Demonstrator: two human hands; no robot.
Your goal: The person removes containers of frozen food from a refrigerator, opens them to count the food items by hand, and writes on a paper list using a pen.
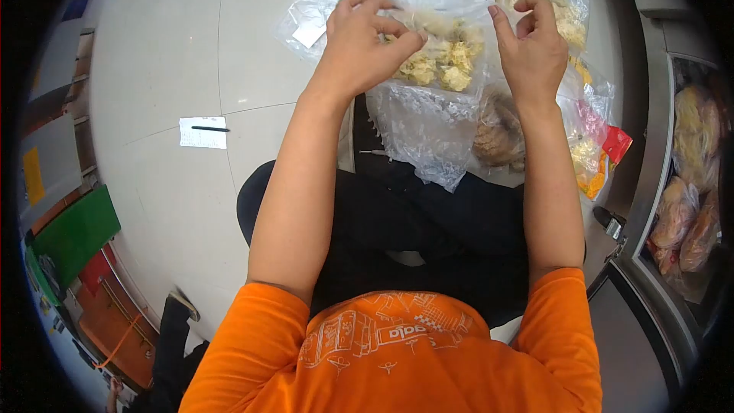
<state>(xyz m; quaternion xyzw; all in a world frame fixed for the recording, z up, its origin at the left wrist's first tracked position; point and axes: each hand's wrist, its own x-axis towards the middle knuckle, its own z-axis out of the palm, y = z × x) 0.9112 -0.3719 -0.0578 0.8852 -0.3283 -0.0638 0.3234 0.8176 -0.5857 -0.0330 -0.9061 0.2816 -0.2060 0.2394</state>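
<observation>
Both hands are raised over a clear plastic bag (457,55) holding pale yellow, clumped pieces. My left hand (365,42) is over the bag's left side, its thumb and fingers curled with a gap between them; some fingertips are hard to make out against the plastic. On the right side, my right hand (535,42) has its thumb and index finger apart, with nothing visible between them. Crumpled clear plastic (428,126) hangs below the bag, toward my lap. A bag of brown pieces (498,130) lies beside it, under my right wrist.
A paper with a pen (202,138) lies on the tiled floor at left. More bagged pale pieces (562,11) and a red and yellow packet (608,160) are at right. An open metal cabinet (657,183) holds bagged food. Another person's leg (172,336) shows lower left.
</observation>
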